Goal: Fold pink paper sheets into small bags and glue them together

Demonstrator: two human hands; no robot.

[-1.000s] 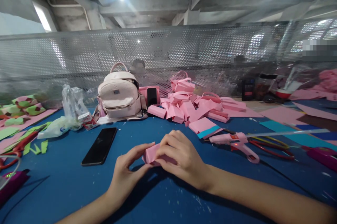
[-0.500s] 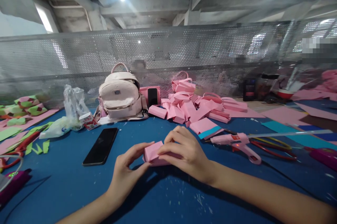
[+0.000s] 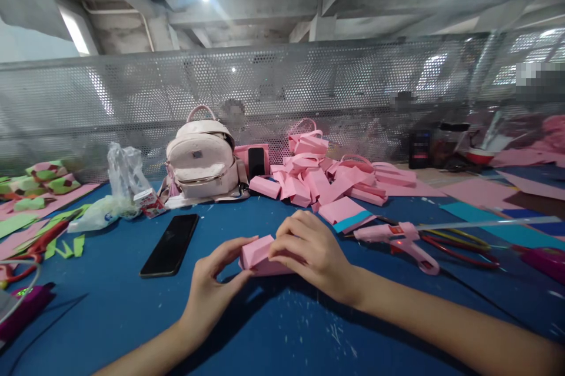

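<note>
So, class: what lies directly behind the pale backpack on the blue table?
Behind the backpack runs the perforated metal screen. Beside it a pink holder props a black phone. The screen's foot behind the bag is hidden.

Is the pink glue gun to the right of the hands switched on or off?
On, it seems: the glue gun lies on its side on the blue table with a small red light glowing on its body.

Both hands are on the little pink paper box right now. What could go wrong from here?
1. The right hand presses over the pink paper box while the left hand pinches its end; too much pressure could crush the folds.
2. The pink glue gun lies close by the right forearm; a sweep back could knock it.
3. The black phone lies beside the left hand and could get nudged.
</note>
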